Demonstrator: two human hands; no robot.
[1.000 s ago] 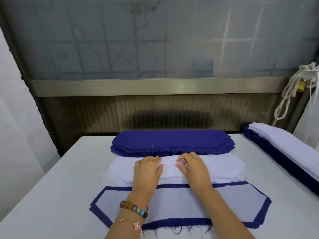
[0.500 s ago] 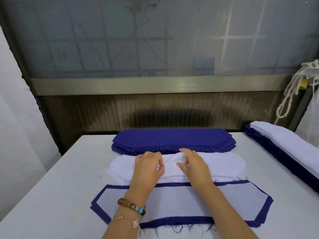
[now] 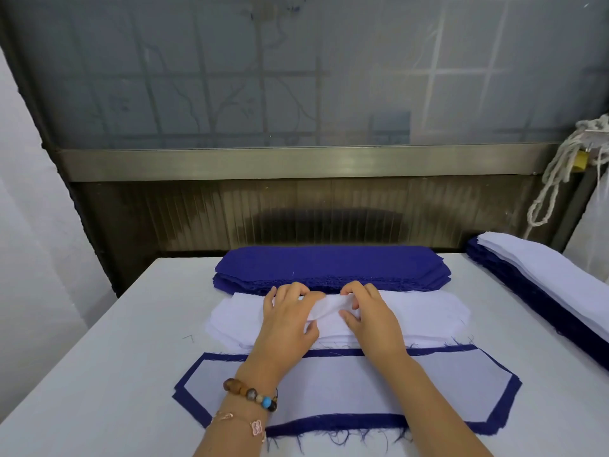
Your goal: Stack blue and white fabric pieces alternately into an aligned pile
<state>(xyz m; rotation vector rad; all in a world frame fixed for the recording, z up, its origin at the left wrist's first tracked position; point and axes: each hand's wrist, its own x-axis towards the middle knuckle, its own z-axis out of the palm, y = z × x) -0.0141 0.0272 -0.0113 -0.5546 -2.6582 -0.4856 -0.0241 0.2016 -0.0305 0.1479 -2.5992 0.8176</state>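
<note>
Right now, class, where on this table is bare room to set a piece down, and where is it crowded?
Bare: table left of the white stack and aligned pile; the strip between them and the side stack. Crowded: the middle, where both hands pinch a white piece.

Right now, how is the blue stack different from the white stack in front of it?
The blue stack is dark, the white stack pale. The blue stack lies untouched farther back; the white stack sits nearer, its top piece pinched up by the left hand and right hand. Both are long piles with angled ends.
</note>
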